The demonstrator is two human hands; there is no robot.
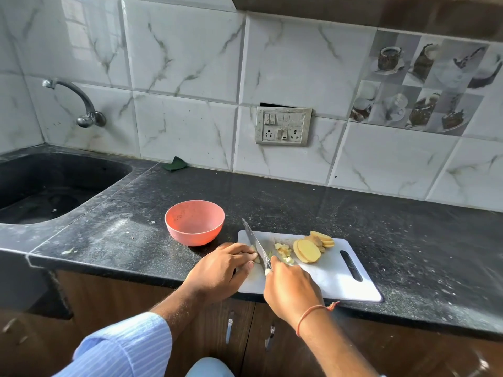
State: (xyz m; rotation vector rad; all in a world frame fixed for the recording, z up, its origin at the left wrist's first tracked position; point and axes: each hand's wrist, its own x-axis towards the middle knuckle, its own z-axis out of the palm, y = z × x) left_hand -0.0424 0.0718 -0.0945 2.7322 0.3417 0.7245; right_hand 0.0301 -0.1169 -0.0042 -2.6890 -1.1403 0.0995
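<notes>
Head | right hand (pixel 292 291): knife (pixel 254 242) | left hand (pixel 221 270): potato piece (pixel 255 257) | bowl (pixel 190 235) beside board (pixel 334 278)

You are working at a dusty black desk (pixel 299 202): a white cutting board (pixel 326 278) is lying near its front edge, a pink bowl (pixel 194 234) is standing just beside it, and a green pad (pixel 175 163) is lying by the wall.

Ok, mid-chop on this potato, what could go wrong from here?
1. The left hand pins a small piece with its fingertips right beside the knife held by the right hand; a slip could nick them.
2. The board lies close to the front edge of the counter; cutting pressure might shift it toward the drop.
</notes>
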